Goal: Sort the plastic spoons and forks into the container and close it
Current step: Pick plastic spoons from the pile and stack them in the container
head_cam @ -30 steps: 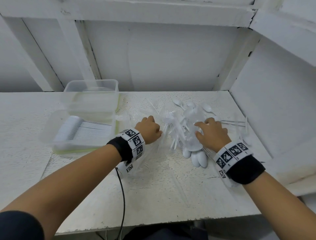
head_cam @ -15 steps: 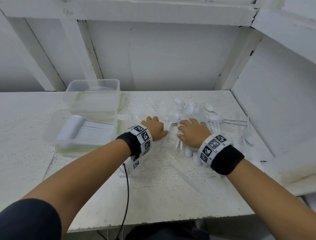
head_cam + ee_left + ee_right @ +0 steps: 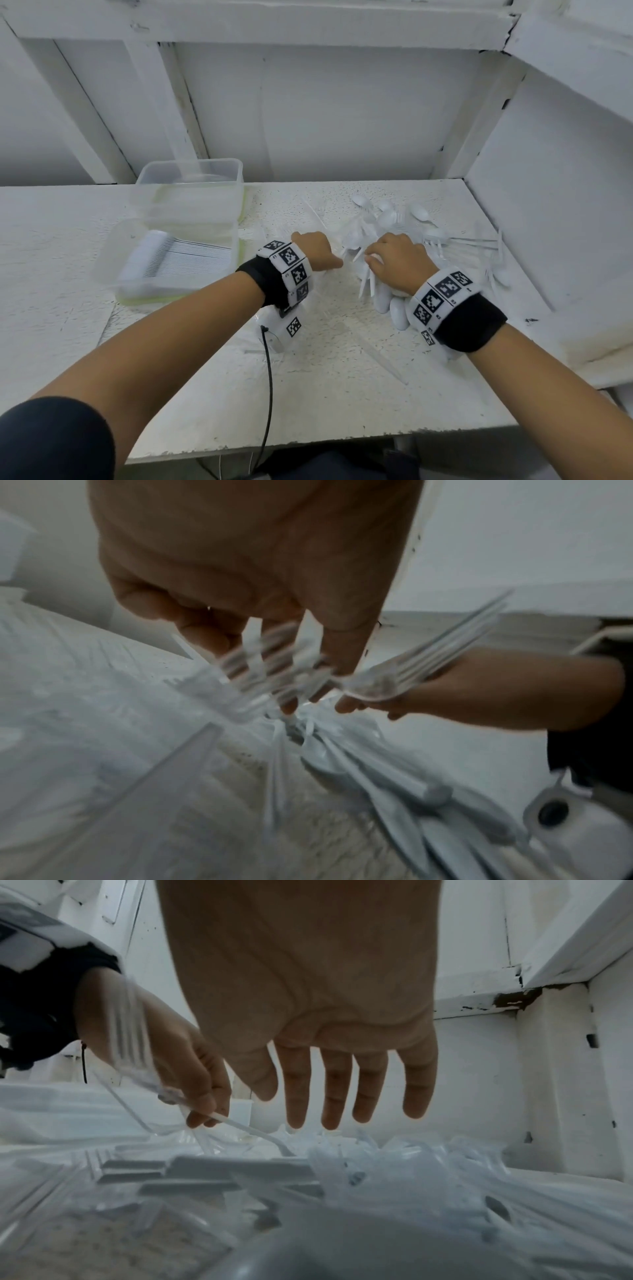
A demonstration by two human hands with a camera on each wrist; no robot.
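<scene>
Hands over the mixed pile of plastic spoons and forks (image 3: 387, 226), right of frame centre on the white table (image 3: 342, 394). Left hand (image 3: 315, 250) has fingers curled round a small bundle of clear forks (image 3: 137, 1047), likely collecting one kind while the other hand digs. In the right wrist view the bundle runs along the left palm, long axis roughly up-down in frame, tines down toward the pile; one loose fork pinched at the fingertips slants to lower right. Right hand (image 3: 308, 1001) hovers over the pile, fingers straight and slightly apart, gripping nothing visible there; the head view hints at a white piece under it, cannot confirm.

Container (image 3: 178, 260) sits open at centre-left, a neat row of white cutlery inside, handles running left-right. Second clear tub (image 3: 191, 192) just behind it, maybe the lid. Sorting looks partly done; much still loose.
</scene>
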